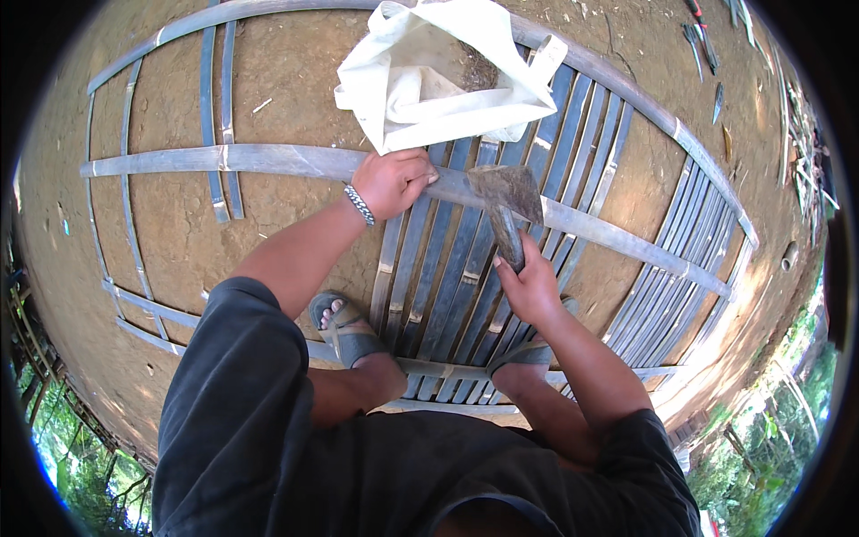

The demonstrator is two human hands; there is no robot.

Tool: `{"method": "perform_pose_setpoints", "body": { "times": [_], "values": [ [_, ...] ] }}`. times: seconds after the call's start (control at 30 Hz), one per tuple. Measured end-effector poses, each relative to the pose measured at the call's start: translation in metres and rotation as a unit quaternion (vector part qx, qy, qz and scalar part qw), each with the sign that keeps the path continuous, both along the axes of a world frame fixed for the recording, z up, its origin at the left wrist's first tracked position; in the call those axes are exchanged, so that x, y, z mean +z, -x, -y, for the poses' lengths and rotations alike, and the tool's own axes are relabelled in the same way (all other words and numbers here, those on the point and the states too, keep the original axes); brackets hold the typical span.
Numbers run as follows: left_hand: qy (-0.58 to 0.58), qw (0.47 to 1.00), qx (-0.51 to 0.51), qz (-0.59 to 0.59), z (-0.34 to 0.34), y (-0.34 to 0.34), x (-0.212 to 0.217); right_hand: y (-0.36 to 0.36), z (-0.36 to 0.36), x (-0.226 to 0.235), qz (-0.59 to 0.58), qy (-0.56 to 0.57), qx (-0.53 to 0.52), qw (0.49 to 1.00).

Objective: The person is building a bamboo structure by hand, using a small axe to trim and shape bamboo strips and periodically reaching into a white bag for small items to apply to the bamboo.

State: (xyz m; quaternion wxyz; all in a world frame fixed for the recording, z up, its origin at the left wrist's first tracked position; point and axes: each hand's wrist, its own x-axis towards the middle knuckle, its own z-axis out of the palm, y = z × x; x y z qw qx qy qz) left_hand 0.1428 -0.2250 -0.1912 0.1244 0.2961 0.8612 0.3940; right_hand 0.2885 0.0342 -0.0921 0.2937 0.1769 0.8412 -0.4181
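Note:
In my right hand (530, 285) is the handle of a hatchet (512, 192), fingers wrapped round it. Its broad, worn blade lies over the middle bamboo rail (286, 161), covering part of it. My left hand (394, 182) is closed over that same rail, left of the hatchet head, with its fingers curled and pressed together. Anything small between those fingertips is hidden. Under the rail run several dark bamboo slats (445, 268), side by side with narrow gaps. A white sack (403, 112) with a rolled-open mouth stands just beyond my left hand.
The bamboo frame lies on brown dirt, with a curved far rail (617, 76) and more slats (676, 237) at the right. Two slats (217, 107) cross at the left. My sandaled feet (344, 327) stand by the near rail. Tools (702, 40) lie at the far right.

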Motion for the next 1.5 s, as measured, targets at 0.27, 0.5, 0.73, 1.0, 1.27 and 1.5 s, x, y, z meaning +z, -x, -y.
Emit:
{"method": "perform_pose_setpoints", "body": {
  "times": [0.27,0.5,0.73,1.0,1.27,1.5],
  "values": [
    [-0.062,0.988,-0.051,-0.130,0.008,-0.002,-0.011,-0.011,0.000,-0.005,0.012,0.024,-0.014,1.000],
    [-0.045,0.996,-0.032,-0.076,0.006,0.000,-0.005,-0.020,-0.001,-0.009,0.025,0.021,-0.027,0.999],
    [-0.034,0.992,-0.035,-0.116,0.003,-0.001,-0.009,-0.017,0.001,-0.002,0.017,0.010,-0.008,1.000],
    [-0.031,0.988,-0.053,-0.139,0.004,0.002,-0.006,-0.002,0.013,-0.002,-0.105,0.012,0.070,0.992],
    [-0.023,0.992,-0.039,-0.116,0.007,-0.002,-0.012,0.009,0.009,-0.026,-0.080,-0.025,0.136,0.987],
    [-0.010,0.992,-0.039,-0.119,0.007,-0.002,-0.012,0.008,0.009,-0.033,-0.128,-0.028,0.133,0.983]
  ]
}}
